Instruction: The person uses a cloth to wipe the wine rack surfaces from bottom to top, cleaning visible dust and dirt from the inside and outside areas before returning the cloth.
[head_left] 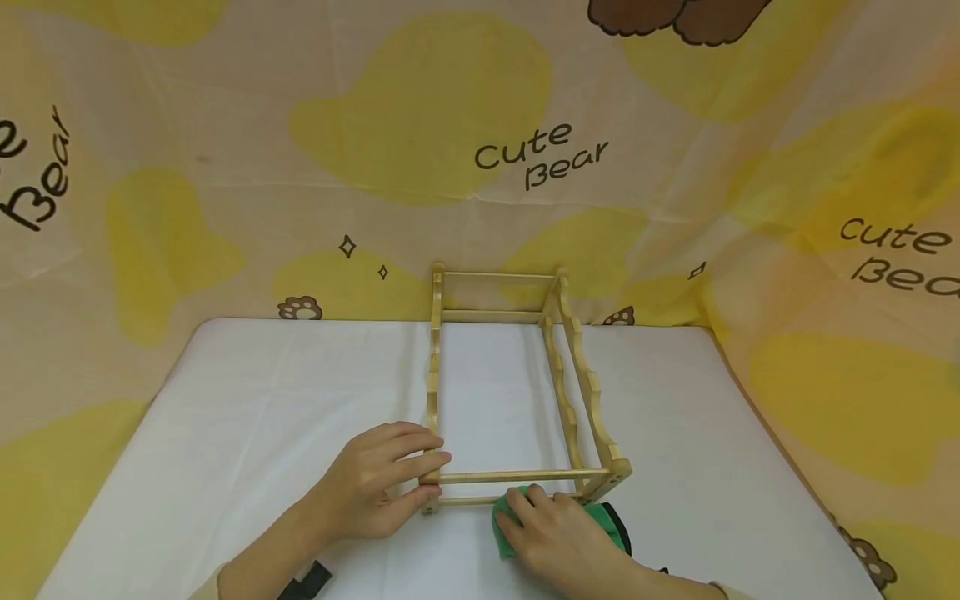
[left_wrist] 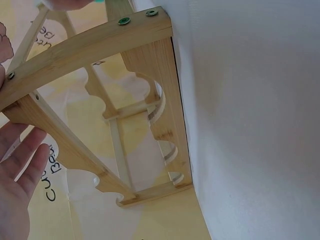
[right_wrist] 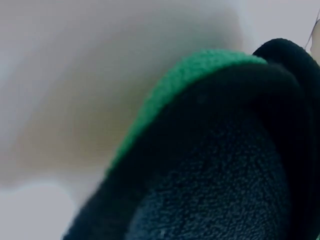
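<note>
A light wooden rack with scalloped side rails and thin cross rods stands on the white table. My left hand holds its near left corner, fingers over the side piece and thumb at the front. In the left wrist view, the fingers of that hand show beside a scalloped rail. My right hand grips a green cloth with a black edge, at the lower front rod. The cloth fills much of the right wrist view, which hides the fingers.
White cloth covers the tabletop. Behind it and at both sides hangs a yellow and beige curtain printed with "Cute Bear". Near my left forearm lies a small black object, partly hidden.
</note>
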